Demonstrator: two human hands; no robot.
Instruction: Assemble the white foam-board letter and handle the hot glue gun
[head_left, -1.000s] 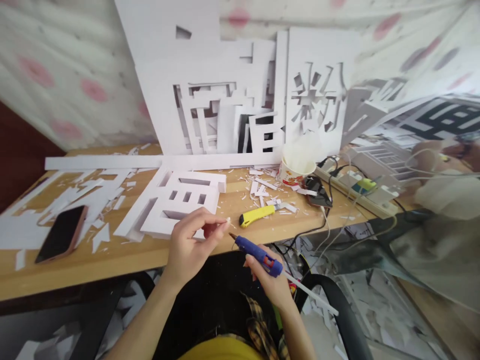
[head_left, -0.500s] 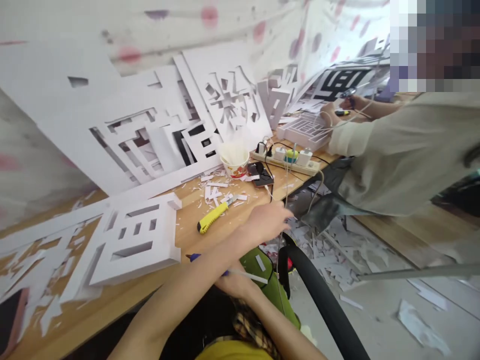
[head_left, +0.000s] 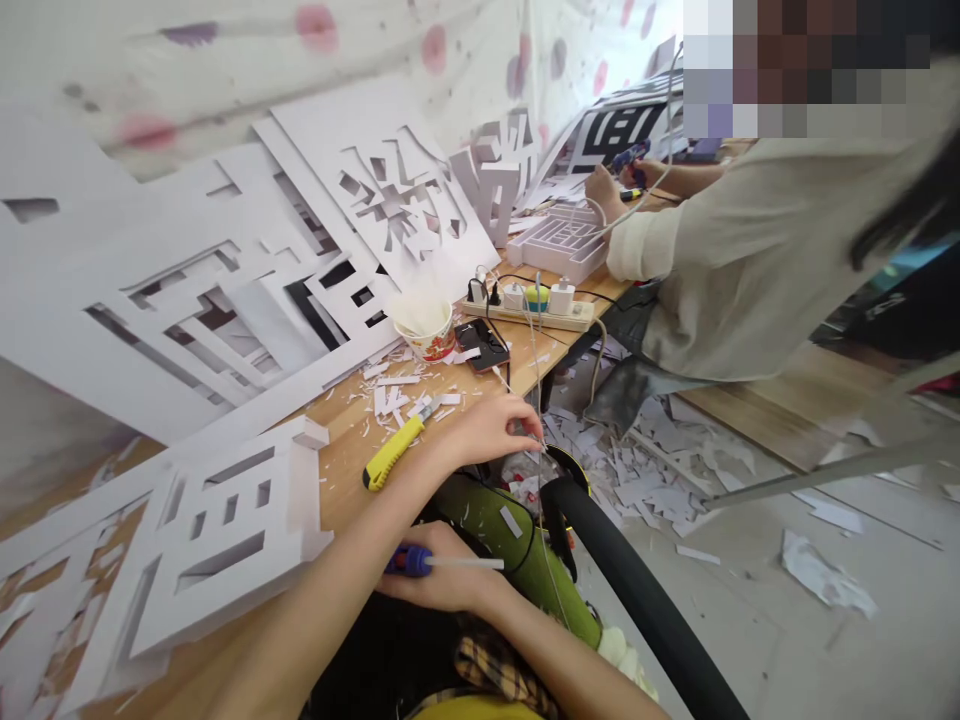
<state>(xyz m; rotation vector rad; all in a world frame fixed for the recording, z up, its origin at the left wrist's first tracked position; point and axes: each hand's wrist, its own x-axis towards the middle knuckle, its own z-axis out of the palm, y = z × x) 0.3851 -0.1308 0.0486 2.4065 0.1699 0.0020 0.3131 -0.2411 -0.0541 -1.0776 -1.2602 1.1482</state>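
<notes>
My left hand (head_left: 506, 428) reaches across to the right, past the table edge, with thumb and fingers curled into a pinch. A thin pale cable (head_left: 541, 500) runs down right at its fingertips; whether they grip it or some small scrap I cannot make out. Below that hand is a yellow-rimmed bin (head_left: 579, 474) holding litter. Nearer my body, under the left forearm, my right hand (head_left: 450, 572) is wrapped round a blue hot glue gun (head_left: 409, 560). A white glue stick (head_left: 469, 563) pokes out of its back. Its nozzle is hidden by my left arm.
A yellow utility knife (head_left: 394, 452) lies on the table near foam scraps (head_left: 397, 395), a paper cup (head_left: 429, 335), a phone (head_left: 480, 343) and a power strip (head_left: 525, 312). White foam letters (head_left: 232, 520) stand left. A black chair armrest (head_left: 630, 590) is close right. A co-worker (head_left: 750, 250) sits beyond.
The view has swung to the right. My left hand has gone from loosely extended fingers to a pinch over the bin. The glue gun stays in my right hand, now less covered.
</notes>
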